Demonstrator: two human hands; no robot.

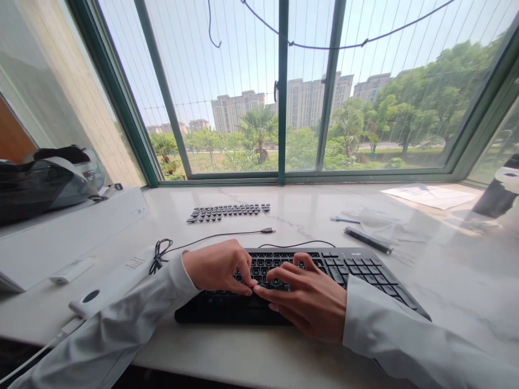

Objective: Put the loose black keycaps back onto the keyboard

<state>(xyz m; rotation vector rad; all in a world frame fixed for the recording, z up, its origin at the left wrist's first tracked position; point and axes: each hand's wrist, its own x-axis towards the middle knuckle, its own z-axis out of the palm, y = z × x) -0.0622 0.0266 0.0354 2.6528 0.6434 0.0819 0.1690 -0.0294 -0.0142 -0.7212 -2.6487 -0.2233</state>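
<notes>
"Where is the black keyboard (263, 263) seen?"

"On the tabletop (300, 208), beneath the left hand (225, 267) and right hand (302, 294), which are set together at the tips; whether anything is pinched cannot be told."

"How is this best done?"

"Probably with the keyboard steadied, light pressure applied straight down, and the loose keycaps (229, 212) behind left undisturbed."

Paper (430, 195); window (283, 135) (green-framed); palm (258, 128) outside
</notes>
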